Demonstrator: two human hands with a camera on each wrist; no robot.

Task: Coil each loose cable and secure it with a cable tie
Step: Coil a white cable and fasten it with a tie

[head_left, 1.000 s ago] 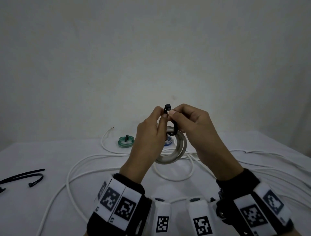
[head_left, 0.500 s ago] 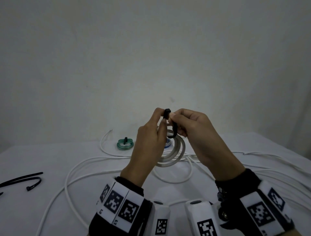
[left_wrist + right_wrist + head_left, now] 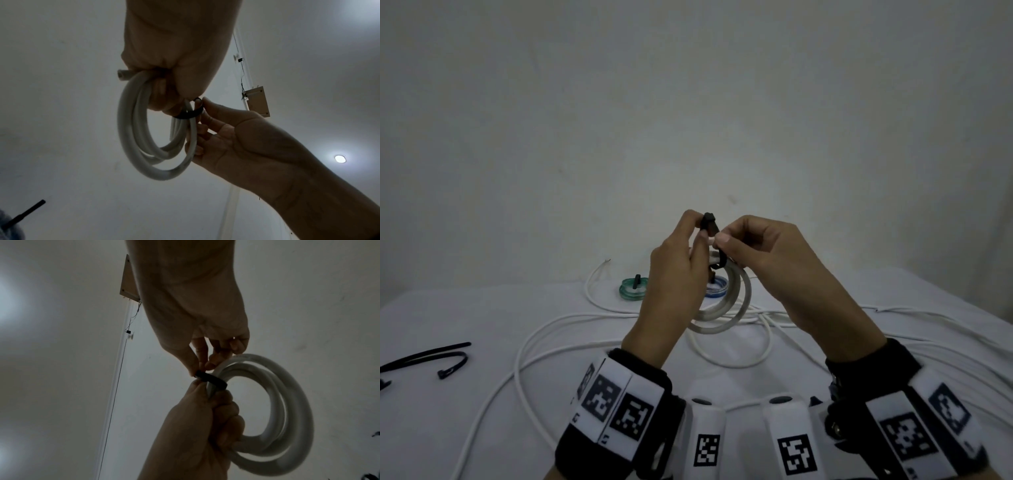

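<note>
Held up above the tabletop [image 3: 465, 308], between both hands: a white coiled cable [image 3: 726, 308], smooth, round in section, wound in several loops. Wrapped round its strands, a black cable tie [image 3: 710, 222], a flat glossy band with a blocky head at the top. Left hand [image 3: 674, 274]: fingers curled round the bundle, thumb and forefinger pinching the tie's head. Right hand [image 3: 767, 260]: thumb and forefinger pinching the tie's strap, remaining fingers bent against the coil.

On the white cloth-covered tabletop: long loose white cable [image 3: 558, 339] in wide curves; a small green coil [image 3: 632, 291] bound by a black tie; a small blue coil [image 3: 717, 287], partly hidden behind the hands; spare black ties [image 3: 431, 356], thin, slightly bent, at the left edge. No containers in view.
</note>
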